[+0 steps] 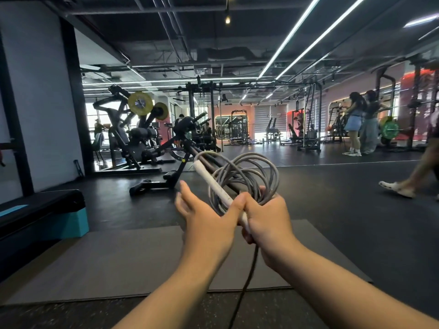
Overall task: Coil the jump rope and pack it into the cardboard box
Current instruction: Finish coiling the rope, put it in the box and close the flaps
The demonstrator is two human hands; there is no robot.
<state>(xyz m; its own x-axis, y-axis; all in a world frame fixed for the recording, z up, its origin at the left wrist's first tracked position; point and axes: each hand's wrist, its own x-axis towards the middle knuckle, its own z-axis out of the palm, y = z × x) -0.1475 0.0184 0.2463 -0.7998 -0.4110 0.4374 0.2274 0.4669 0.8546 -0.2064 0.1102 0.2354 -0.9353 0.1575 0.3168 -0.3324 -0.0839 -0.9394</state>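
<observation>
Forearms fill the lower frame. Right hand [268, 217] grips the white handle [219, 188] and grey rope coil [244, 176] at centre. Left hand [204, 217] is open, fingers straight, thumb touching the handle. A loose tail [247, 281] hangs below: wind it on evenly and keep the loops pinched. No box in view.

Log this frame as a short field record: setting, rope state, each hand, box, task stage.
setting: gym floor, grey mat underfoot
jump rope: grey loops bunched, white handle alongside; one strand hangs down
right hand: grip around coil and handle
left hand: fingers straight, thumb against the handle
cardboard box: not in view
stage: coiling nearly done, not packed
</observation>
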